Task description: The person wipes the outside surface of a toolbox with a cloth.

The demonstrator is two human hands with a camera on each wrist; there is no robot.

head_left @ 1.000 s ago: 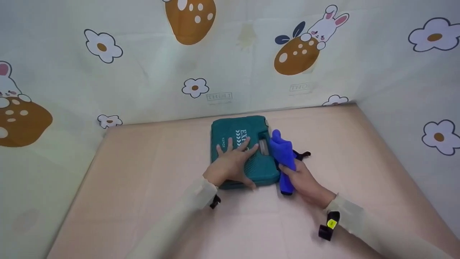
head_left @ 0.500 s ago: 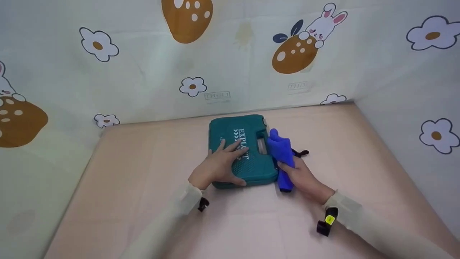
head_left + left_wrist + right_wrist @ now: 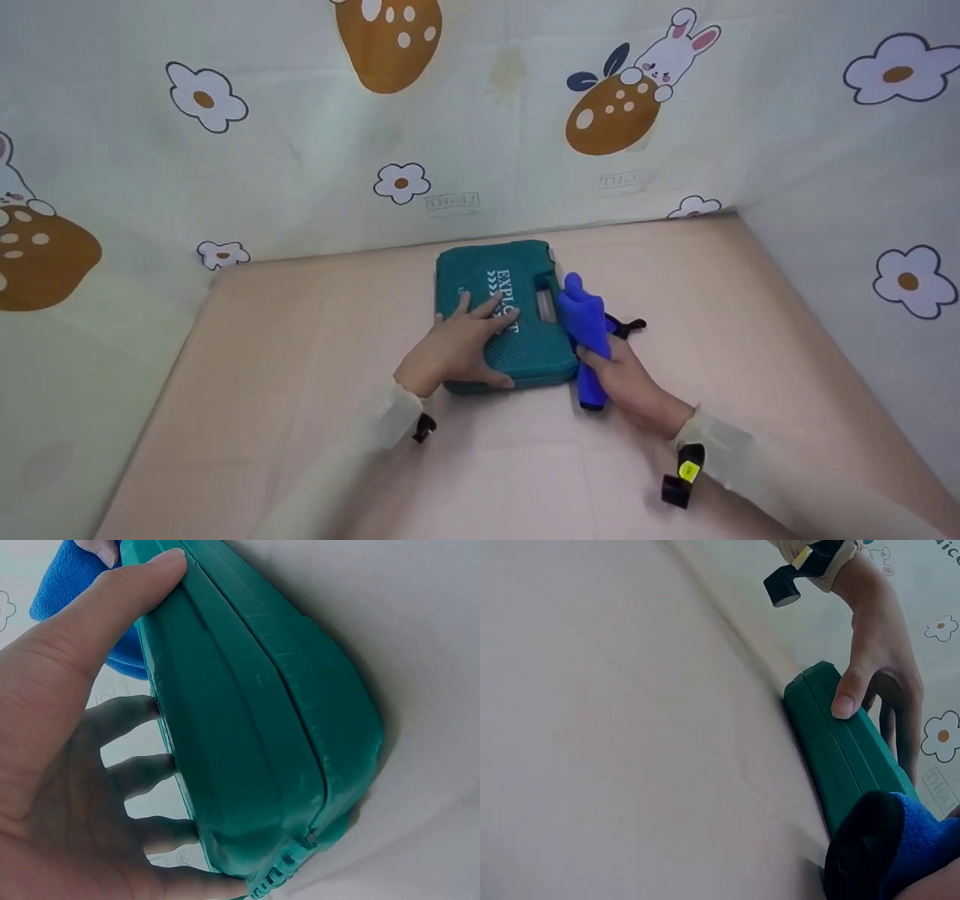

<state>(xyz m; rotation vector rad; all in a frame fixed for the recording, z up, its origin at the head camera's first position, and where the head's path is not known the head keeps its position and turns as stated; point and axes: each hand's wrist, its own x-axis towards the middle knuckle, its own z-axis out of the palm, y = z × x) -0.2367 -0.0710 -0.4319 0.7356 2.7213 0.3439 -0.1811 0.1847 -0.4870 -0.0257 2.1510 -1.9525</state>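
Observation:
A teal plastic carrying case with white lettering lies flat on the table, its handle side to the right. My left hand rests on its lid with fingers spread; in the left wrist view the thumb lies against the near side, by the seam. My right hand grips a bunched blue fuzzy cloth with black edging and holds it along the case's handle side. A small black piece sticks out beyond the cloth; its kind is unclear. The right fingers are mostly hidden.
A pale pink cover lies over the table. Behind and at the sides hangs a light curtain printed with rabbits and flowers. A black camera mount sits on the right wrist, another on the left.
My left hand has shifted left on the lid, uncovering more lettering. The cloth in my right hand has slid a little back toward me in the last half second. The case stays put.

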